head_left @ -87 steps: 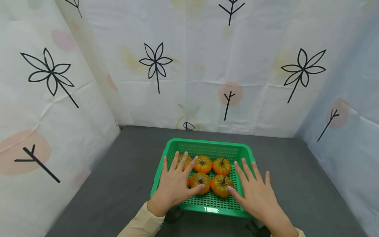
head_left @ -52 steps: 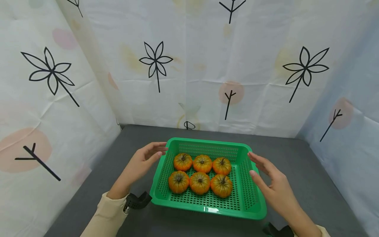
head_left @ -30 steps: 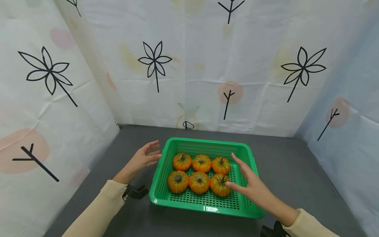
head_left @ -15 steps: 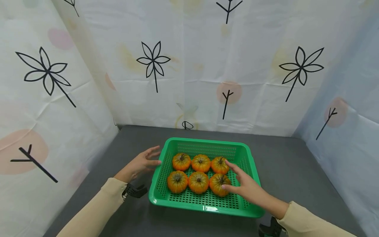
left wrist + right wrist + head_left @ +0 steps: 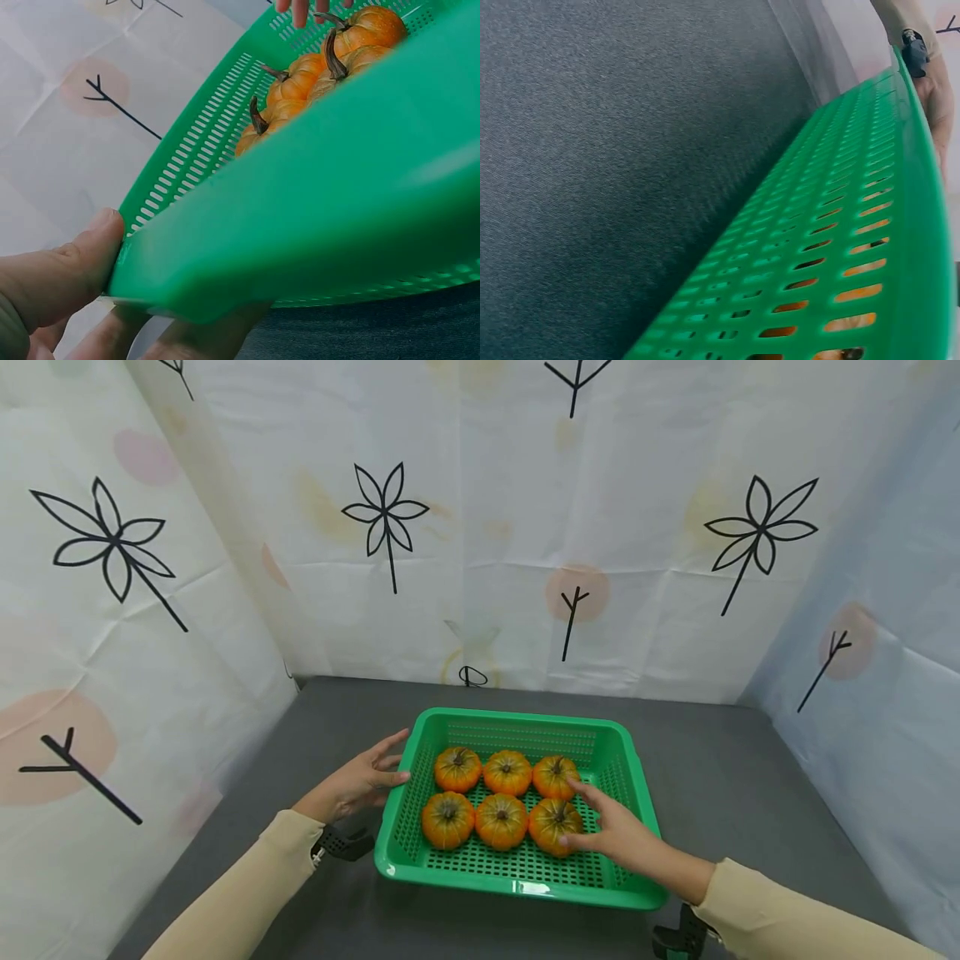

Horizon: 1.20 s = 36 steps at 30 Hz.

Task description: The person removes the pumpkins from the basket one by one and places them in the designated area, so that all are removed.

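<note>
Several small orange pumpkins stand in two rows inside a green plastic basket [image 5: 517,887]. My left hand [image 5: 358,783] is at the basket's left side. In the left wrist view its thumb [image 5: 97,244] lies against the rim corner, with the fingers bent beneath it. Over the basket's right part, my right hand [image 5: 618,835] hovers with thumb and fingers spread about the front right pumpkin [image 5: 553,827]. Its fingertips [image 5: 300,11] hang above the pumpkins in the left wrist view. The rear right pumpkin [image 5: 553,775] is just beyond the index finger. Contact with either pumpkin is unclear.
The basket rests on a dark grey table [image 5: 712,760]. Patterned white cloth [image 5: 480,527] encloses the back and both sides. Black camera mounts sit on each wrist. The right wrist view shows mainly the basket's slotted outer wall [image 5: 832,225].
Both hands were spread over the basket, then moved out to its sides. My left hand settled on the left rim; my right came back inward and leftward over the right pumpkins, its fingers narrowing.
</note>
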{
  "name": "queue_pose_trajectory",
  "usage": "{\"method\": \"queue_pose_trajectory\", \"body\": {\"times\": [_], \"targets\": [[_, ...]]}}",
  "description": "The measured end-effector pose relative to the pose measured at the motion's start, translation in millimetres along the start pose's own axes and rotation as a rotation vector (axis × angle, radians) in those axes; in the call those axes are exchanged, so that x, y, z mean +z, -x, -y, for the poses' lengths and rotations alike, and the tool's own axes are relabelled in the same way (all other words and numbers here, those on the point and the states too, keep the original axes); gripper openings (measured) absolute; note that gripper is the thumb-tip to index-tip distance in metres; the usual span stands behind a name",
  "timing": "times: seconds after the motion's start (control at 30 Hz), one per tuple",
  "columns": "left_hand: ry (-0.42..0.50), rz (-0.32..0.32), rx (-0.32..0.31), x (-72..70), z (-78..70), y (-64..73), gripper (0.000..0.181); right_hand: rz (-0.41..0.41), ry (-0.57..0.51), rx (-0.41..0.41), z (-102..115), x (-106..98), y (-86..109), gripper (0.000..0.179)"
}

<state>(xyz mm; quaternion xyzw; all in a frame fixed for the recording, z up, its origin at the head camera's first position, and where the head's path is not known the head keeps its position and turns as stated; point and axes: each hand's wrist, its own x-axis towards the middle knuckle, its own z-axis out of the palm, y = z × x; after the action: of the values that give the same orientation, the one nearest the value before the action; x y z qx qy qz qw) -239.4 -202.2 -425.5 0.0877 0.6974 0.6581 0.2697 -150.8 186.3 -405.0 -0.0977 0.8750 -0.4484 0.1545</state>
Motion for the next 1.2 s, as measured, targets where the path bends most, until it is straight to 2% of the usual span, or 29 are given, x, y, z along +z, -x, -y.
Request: {"method": "queue_pose_trajectory", "body": {"times": [0.3, 0.7, 0.9, 1.2], "targets": [[0.037, 0.039, 0.000, -0.6, -0.3, 0.6, 0.091, 0.009, 0.020, 0.070, -2.4, 2.3, -6.0, 0.088], [0.060, 0.063, -0.008, -0.8, -1.8, -0.2, 0.090, 0.031, 0.001, 0.079, -7.2, 7.0, -14.9, 0.087], [0.083, 0.070, -0.011, -0.1, -3.2, -0.6, 0.090, 0.002, 0.035, 0.120, -9.6, 12.3, -19.4, 0.086], [0.082, 0.065, -0.013, 0.2, -2.7, -0.1, 0.089, -0.013, 0.073, 0.127, -16.6, 17.8, -24.3, 0.084]]}}
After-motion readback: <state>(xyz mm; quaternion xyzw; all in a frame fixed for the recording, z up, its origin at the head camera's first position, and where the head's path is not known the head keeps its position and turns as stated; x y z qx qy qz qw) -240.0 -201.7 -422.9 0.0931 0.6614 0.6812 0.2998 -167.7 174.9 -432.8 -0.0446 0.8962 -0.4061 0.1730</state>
